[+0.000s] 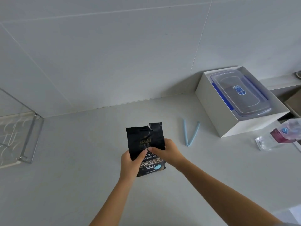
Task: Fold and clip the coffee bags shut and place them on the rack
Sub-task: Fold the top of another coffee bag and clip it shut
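Left hand [130,163] and right hand [167,152] both pinch the upright black, torn-topped coffee bag [145,137].

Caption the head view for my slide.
Left hand and right hand grip a black coffee bag; open blue clip lies on the counter.

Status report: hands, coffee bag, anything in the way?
Left hand and right hand grip coffee bag, top torn, unfolded. Blue clip open on counter, untouched. Nothing in the way.

A pale grey tiled wall [114,54] rises beyond the left hand [130,162] and right hand [169,152]. An evenly lit grey countertop [73,185] spreads beneath them.
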Tool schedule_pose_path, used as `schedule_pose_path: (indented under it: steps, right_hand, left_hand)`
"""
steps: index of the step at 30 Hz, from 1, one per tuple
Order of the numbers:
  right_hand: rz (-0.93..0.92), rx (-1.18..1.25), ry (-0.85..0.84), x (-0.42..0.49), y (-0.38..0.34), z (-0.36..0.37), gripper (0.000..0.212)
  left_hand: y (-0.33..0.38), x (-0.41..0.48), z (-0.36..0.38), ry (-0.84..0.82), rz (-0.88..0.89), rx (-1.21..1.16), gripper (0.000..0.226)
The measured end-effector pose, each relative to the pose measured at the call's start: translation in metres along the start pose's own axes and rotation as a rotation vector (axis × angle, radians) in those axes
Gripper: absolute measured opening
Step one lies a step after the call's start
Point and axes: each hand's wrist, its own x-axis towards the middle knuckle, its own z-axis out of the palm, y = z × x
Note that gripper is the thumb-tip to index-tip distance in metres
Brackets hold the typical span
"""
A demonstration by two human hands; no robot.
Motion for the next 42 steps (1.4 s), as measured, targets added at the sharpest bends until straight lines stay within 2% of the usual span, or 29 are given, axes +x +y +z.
schedule_pose_path:
  steps: [2,4,5,7,9,12,15,18,23,25,30,32,36,39,42]
  right_hand:
    - [-0.040,0.144,0.055,-0.006,0.006,0.007,0.036]
    - [-0.078,0.270,0.075,-0.012,0.014,0.010,0.066]
    - [-0.110,0.273,0.093,-0.014,0.018,0.011,0.079]
    - [-0.188,0.190,0.144,-0.017,0.025,0.009,0.091]
    - [-0.242,0.094,0.178,-0.019,0.026,0.006,0.094]
    - [-0.336,-0.119,0.187,-0.018,0.026,0.002,0.091]
    - [-0.405,-0.283,0.203,-0.013,0.025,0.002,0.092]
    - [-0.421,-0.343,0.198,-0.013,0.025,0.000,0.088]
    - [-0.362,-0.258,0.162,-0.017,0.022,-0.005,0.038]
    - [-0.294,-0.197,0.133,-0.016,0.024,-0.007,0.028]
    - [-0.154,-0.050,0.060,-0.014,0.025,-0.010,0.024]
    - [-0.123,-0.012,0.047,-0.014,0.022,-0.010,0.024]
    - [-0.209,-0.164,0.082,-0.016,0.018,-0.014,0.025]
    - [-0.240,-0.207,0.100,-0.019,0.010,-0.015,0.022]
    - [-0.296,-0.238,0.097,-0.020,0.004,-0.015,0.015]
  left_hand:
    - [-0.005,-0.005,0.001,0.074,0.020,0.030,0.040]
    - [-0.008,-0.013,0.001,0.219,0.064,0.105,0.070]
    - [-0.008,-0.017,0.000,0.289,0.140,0.165,0.080]
    - [-0.004,-0.022,-0.004,0.358,0.403,0.313,0.079]
    - [0.007,-0.021,-0.007,0.302,0.619,0.443,0.064]
    - [0.024,-0.017,-0.010,0.102,0.705,0.634,0.056]
    - [0.027,-0.016,-0.011,0.021,0.640,0.766,0.057]
    - [0.020,-0.019,-0.011,0.056,0.573,0.779,0.053]
    - [0.013,-0.024,-0.009,0.110,0.531,0.763,0.041]
    - [0.011,-0.024,-0.010,0.089,0.490,0.698,0.040]
    - [0.007,-0.021,-0.016,0.030,0.434,0.506,0.043]
    - [0.005,-0.019,-0.018,-0.017,0.354,0.368,0.044]
    - [-0.001,-0.017,-0.022,-0.118,0.161,0.109,0.041]
    - [-0.005,-0.013,-0.025,-0.098,0.108,0.127,0.041]
    - [-0.001,-0.008,-0.023,-0.064,0.226,0.213,0.026]
